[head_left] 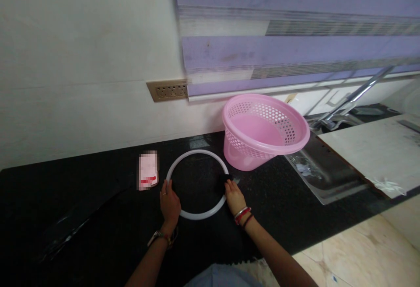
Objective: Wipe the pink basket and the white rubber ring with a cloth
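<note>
A white ring lies on the black countertop, with a black piece at its right side. My left hand rests on the ring's left side, its fingers close together around the rim. At the right side, my right hand has its fingers closed at the black piece. Dark counter surface shows through the middle of the ring. Both wrists wear bracelets.
A pink basket stands behind and right of the ring. Left of the ring lies a pink and white item, blurred. A metal sink, a faucet and a white board are at the right.
</note>
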A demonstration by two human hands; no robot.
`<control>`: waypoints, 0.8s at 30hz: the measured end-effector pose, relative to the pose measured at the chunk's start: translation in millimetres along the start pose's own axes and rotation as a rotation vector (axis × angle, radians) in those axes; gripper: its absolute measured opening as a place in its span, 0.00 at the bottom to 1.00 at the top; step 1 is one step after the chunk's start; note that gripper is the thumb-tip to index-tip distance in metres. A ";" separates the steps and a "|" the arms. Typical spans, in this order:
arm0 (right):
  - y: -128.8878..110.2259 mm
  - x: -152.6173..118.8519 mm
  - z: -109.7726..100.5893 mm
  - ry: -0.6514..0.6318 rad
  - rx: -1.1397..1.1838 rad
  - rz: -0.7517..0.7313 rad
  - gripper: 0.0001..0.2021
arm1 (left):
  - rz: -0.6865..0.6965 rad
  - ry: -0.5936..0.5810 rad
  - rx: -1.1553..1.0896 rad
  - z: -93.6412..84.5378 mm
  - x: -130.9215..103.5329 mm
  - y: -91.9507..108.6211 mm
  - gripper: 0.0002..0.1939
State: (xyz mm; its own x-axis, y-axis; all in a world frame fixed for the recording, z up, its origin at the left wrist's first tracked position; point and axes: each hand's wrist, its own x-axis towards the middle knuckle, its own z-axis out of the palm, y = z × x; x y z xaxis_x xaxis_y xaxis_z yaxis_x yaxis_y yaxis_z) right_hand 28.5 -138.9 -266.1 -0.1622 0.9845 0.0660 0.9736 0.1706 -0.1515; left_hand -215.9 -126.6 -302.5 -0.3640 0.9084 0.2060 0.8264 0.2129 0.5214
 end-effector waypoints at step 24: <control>7.9 39.9 9.5 0.117 0.263 0.110 0.15 | -0.012 0.033 -0.017 1.2 -1.2 2.9 0.21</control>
State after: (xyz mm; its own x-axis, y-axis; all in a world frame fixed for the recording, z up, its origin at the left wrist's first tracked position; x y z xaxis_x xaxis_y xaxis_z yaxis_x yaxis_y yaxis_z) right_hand 28.2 -97.9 -274.0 -0.0241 0.9891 0.1455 0.9068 0.0829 -0.4134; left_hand -212.5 -126.7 -302.2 -0.3877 0.8935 0.2267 0.8148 0.2172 0.5375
